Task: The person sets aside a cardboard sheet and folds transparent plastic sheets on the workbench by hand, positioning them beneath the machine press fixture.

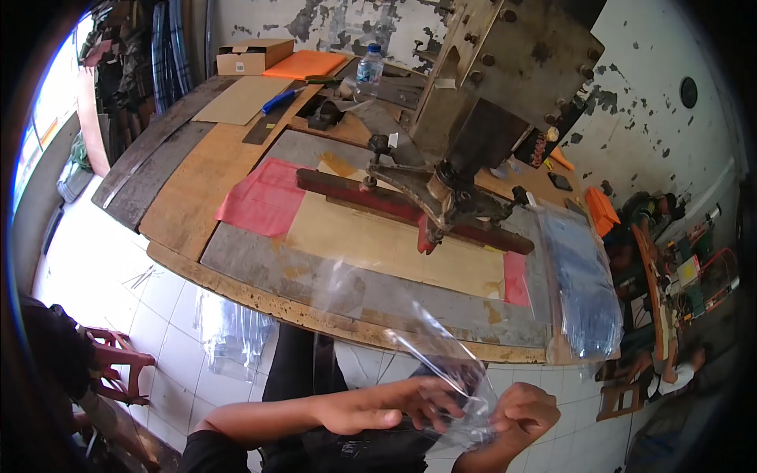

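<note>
A clear plastic sheet (453, 355) is held up in front of the table's near edge. My right hand (524, 411) is closed on its lower right part, with the fingers curled. My left hand (394, 406) lies behind or against the sheet, its fingers spread and the thumb apart. Beyond them stands a press with a long red-brown bar (402, 211) over a cream sheet (363, 244). Pink pieces (264, 197) lie at both ends of the cream sheet. Whether the left fingers grip the film is hard to see.
Stacked clear plastic sheets (582, 280) lie at the table's right. A bottle (369, 71), a box (254, 57) and a blue cutter (280, 100) are at the back. A red stool (118, 363) stands at left. Other people are at the left and right edges.
</note>
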{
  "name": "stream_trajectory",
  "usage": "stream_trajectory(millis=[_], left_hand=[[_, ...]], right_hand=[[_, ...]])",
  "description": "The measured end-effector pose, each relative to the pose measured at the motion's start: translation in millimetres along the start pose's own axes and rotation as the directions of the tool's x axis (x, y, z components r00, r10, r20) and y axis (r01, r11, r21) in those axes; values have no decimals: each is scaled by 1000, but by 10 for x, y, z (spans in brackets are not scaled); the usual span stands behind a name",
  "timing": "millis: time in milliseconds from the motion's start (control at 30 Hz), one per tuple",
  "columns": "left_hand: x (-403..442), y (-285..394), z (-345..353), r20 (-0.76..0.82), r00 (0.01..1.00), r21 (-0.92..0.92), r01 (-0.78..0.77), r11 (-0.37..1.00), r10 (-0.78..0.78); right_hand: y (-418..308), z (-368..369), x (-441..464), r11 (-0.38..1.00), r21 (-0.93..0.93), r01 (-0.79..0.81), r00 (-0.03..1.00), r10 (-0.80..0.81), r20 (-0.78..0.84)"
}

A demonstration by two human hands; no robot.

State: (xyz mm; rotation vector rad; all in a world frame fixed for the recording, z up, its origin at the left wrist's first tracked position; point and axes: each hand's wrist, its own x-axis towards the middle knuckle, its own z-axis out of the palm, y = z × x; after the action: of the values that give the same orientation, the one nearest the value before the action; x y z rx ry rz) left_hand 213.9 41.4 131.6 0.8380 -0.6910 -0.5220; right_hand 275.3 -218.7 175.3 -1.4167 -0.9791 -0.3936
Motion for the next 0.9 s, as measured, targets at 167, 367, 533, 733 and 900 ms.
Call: stream_trajectory(millis=[167,367,533,733,900], left_hand=[[-43,83,102,-265,963,-203,-98,974,42],[-170,72,259,-347,931,-150,-179,972,118],[-215,-169,181,-550,832,-445,-372,814,79],[-367,-212,25,-591,766,-295,-496,816,253],[-394,171,-110,-477,685,448,-350,823,551]], right_hand=[[112,110,-44,967,-191,-171,985,165,-45],[193,397,97,959,-221,-177,978,145,-152],[289,577,183,945,-222,-239,969,220,-109],[353,557,110,876,-97,-472,870,445,-213],[465,299,-65,910,-151,-386,885,320,-338]])
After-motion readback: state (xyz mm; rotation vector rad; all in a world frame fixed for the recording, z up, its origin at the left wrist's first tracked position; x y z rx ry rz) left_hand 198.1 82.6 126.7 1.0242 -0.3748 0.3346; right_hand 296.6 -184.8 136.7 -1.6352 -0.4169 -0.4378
